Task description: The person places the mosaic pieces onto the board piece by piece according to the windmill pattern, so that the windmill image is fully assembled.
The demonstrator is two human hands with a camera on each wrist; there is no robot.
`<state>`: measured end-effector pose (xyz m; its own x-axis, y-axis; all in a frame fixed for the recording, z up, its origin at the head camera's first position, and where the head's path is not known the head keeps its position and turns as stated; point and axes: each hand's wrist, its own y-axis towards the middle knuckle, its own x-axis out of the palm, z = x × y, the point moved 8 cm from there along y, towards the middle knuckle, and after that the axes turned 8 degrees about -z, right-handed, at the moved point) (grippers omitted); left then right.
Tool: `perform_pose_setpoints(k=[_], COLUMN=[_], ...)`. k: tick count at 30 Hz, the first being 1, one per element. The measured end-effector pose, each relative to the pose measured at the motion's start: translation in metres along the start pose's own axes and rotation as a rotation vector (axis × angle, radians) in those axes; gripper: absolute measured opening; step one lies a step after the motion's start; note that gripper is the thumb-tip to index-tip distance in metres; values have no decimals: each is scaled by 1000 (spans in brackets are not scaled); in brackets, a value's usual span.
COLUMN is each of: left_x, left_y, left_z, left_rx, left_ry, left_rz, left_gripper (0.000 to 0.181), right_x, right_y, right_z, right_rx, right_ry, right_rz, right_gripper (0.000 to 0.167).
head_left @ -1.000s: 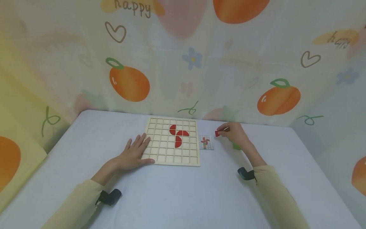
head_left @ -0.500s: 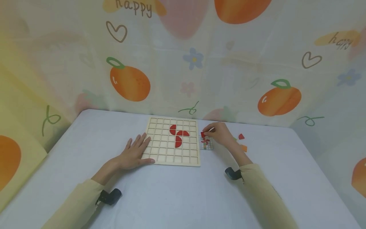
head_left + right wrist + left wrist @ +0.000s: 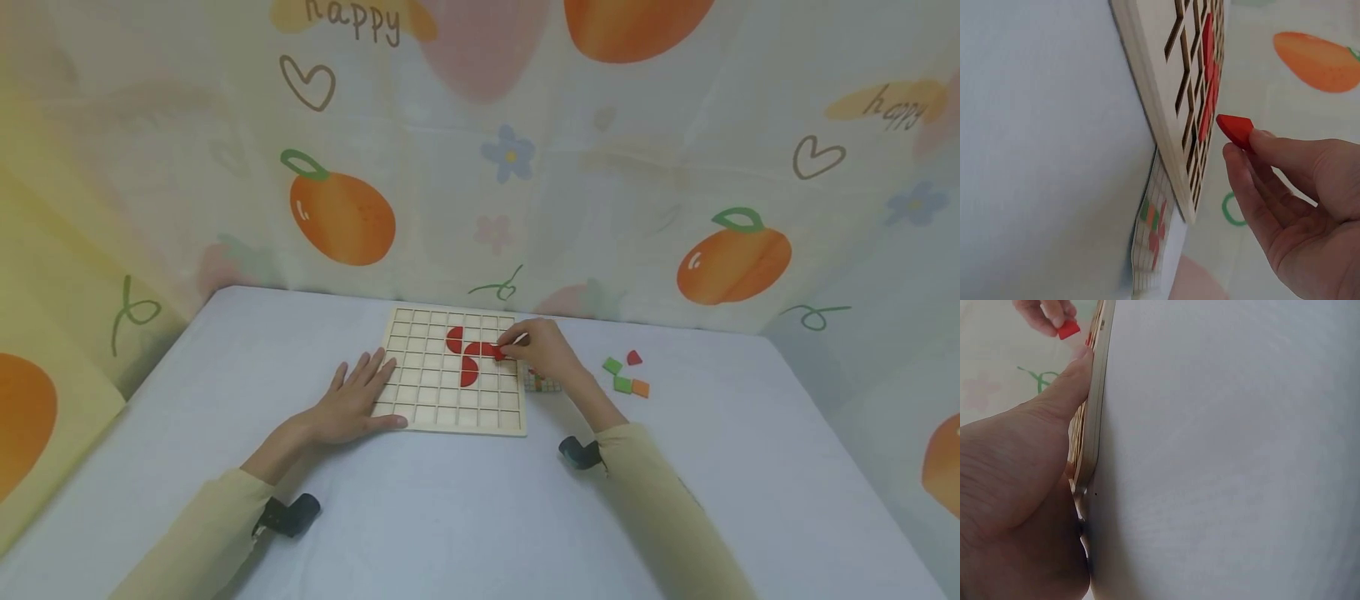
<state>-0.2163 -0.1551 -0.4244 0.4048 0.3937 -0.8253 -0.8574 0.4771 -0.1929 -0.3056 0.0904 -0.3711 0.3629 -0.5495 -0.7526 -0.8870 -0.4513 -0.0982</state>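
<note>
My right hand (image 3: pixel 546 347) pinches a red quarter-circle tile (image 3: pixel 1235 129) between thumb and fingers, above the right part of a wooden grid board (image 3: pixel 435 415). Several red tiles (image 3: pixel 468 372) lie in the board's squares near its middle, paired into rounded shapes. With fingers spread, my left hand (image 3: pixel 345 408) rests at the board's left edge, fingertips and thumb over its rim. In the left wrist view the left thumb (image 3: pixel 1063 390) lies along the board's edge. A small pattern card (image 3: pixel 542 383) sits against the board's right side, partly hidden by my right hand.
To the right on the white table (image 3: pixel 465 517) lie two green tiles (image 3: pixel 622 385), an orange tile (image 3: pixel 641 388) and a red tile (image 3: pixel 634 357). A printed cloth (image 3: pixel 435 167) hangs behind the table's far edge.
My right hand has carried the red tile leftward from beside the loose tiles, past the card, to over the board. The loose tiles have come into view. My left hand stays put.
</note>
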Motion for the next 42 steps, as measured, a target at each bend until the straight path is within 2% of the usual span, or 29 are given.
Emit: perform_pose_setpoints(k=[4,13,20,31,42], left_x=[-1,-2,-2,-1,-1], left_y=[0,1,1,1,-1], left_z=[0,1,1,1,2], left_rx=[-6,-10,-4,-8,9], left_ry=[0,3,6,12,10], left_rz=[-2,-2,2,3,5], left_gripper=[98,99,98,98,97], right_x=[9,22,35,46,52], right_y=[5,16,23,29,33], right_z=[-10,-24,-35,-34,-38], right_rx=[-34,-26,-22,54,69], right_ry=[21,36,44,-82,-162], right_rz=[-13,36,37,54,63], right_gripper=[11,8,7,9,12])
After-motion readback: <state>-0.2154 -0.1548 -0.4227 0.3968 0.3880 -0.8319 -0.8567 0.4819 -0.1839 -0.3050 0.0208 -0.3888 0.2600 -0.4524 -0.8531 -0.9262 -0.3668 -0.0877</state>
